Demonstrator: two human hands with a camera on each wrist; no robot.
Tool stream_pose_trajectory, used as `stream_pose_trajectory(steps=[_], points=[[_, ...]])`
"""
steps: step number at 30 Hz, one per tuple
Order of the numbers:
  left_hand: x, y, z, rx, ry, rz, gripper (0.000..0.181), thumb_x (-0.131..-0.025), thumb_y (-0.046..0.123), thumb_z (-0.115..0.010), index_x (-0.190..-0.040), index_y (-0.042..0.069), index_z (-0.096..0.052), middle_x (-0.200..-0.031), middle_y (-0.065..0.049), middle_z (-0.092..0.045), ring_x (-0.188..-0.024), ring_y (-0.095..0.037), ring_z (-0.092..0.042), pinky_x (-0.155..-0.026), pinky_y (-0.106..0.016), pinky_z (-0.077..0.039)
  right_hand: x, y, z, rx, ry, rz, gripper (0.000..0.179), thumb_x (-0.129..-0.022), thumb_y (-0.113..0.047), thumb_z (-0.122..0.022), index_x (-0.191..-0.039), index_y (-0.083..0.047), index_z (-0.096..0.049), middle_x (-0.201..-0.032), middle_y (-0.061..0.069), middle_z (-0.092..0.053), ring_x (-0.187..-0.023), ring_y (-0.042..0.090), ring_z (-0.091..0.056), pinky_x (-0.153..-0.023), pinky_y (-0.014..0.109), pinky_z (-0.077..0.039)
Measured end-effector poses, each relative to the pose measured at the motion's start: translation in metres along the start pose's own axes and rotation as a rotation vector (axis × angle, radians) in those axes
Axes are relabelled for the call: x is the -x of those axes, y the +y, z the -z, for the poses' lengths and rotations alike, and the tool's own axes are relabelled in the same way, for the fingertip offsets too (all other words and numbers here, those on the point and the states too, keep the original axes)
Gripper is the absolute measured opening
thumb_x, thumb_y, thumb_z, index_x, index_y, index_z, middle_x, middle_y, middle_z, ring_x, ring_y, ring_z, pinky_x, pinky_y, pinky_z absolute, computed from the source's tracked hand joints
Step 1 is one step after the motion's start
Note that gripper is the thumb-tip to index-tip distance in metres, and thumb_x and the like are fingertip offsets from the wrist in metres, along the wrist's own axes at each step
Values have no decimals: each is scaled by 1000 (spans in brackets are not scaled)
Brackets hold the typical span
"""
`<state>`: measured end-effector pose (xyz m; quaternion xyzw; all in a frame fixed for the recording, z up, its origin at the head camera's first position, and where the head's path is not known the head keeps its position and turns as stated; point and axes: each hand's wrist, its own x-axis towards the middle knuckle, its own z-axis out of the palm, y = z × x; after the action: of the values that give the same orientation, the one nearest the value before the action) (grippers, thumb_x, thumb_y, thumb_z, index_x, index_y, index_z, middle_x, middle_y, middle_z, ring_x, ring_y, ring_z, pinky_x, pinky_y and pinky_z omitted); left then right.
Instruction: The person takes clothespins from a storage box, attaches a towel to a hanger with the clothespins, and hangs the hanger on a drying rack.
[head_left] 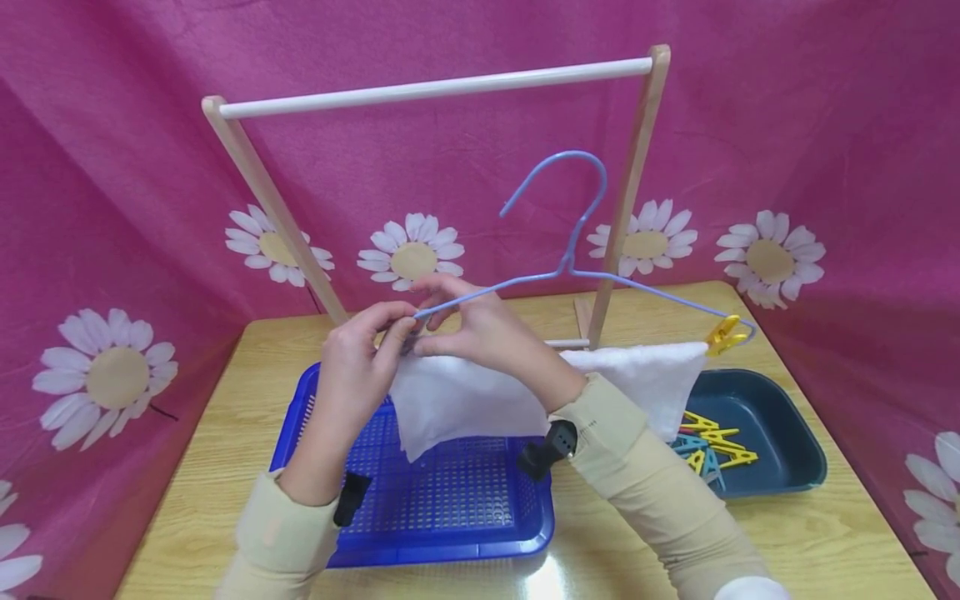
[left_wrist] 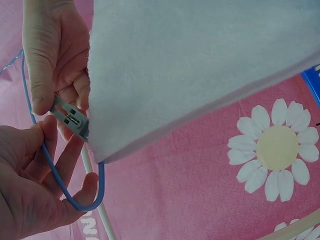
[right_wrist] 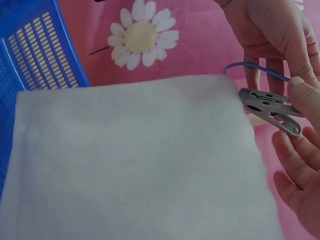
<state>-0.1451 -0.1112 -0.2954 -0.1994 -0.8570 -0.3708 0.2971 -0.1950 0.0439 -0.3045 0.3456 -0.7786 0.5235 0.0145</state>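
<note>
My left hand (head_left: pixel 352 358) holds the left end of a blue wire hanger (head_left: pixel 517 281), its thumb and fingers at the wire. Beside it, my right hand (head_left: pixel 491 333) pinches a grey clothespin (right_wrist: pixel 265 106) between thumb and fingers. The clothespin's tip is at the top corner of a white cloth (head_left: pixel 465 404), close to the hanger's bend; whether it grips both cannot be told. The cloth hangs along the hanger's lower side. At the right end, a yellow clothespin (head_left: pixel 722 337) clips cloth and hanger together. My right forearm hides part of the cloth.
Under the hands lies a blue perforated basket (head_left: pixel 442 552). A dark tub (head_left: pixel 787 442) with several yellow and blue clothespins (head_left: pixel 720 437) stands on the right. Behind rises a wooden rack with a white bar (head_left: pixel 442 87). All stand on a wooden table (head_left: pixel 202 467) before a pink flowered curtain.
</note>
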Motion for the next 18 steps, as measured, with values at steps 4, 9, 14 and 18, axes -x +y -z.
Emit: stream_pose_trajectory(steps=[4, 9, 14, 18], points=[[0, 1, 0, -2, -4, 17, 10, -82, 3, -63, -90, -1, -65, -87, -12, -66, -84, -22, -62, -68, -33, -51, -1, -1, -3, -101, -15, -76, 45, -68, -3, -76, -109, 2, -57, -94, 7, -61, -75, 12, -61, -66, 29, -48], [1, 1, 1, 10, 3, 35, 10, -82, 3, -63, -91, -1, -65, -87, -12, -66, -84, -22, -62, -68, -33, -51, 1, -2, -4, -163, -37, -81, 41, -69, 4, -72, -108, 6, -58, -88, 11, -63, -81, 15, -62, -77, 28, -47], [1, 1, 2, 29, -5, 55, 11, -81, 2, -63, -91, -2, -65, -86, -11, -66, -84, -21, -62, -65, -32, -51, 0, -1, -3, -74, -39, -61, 41, -68, -2, -75, -106, 1, -60, -85, 6, -64, -78, 12, -61, -69, 25, -47], [1, 1, 1, 23, -8, 57, 10, -82, 2, -62, -91, -2, -65, -86, -12, -66, -84, -21, -62, -65, -32, -51, 0, 0, -4, -59, -22, -74, 38, -66, -6, -77, -100, -2, -61, -80, 3, -64, -74, 10, -60, -63, 24, -46]])
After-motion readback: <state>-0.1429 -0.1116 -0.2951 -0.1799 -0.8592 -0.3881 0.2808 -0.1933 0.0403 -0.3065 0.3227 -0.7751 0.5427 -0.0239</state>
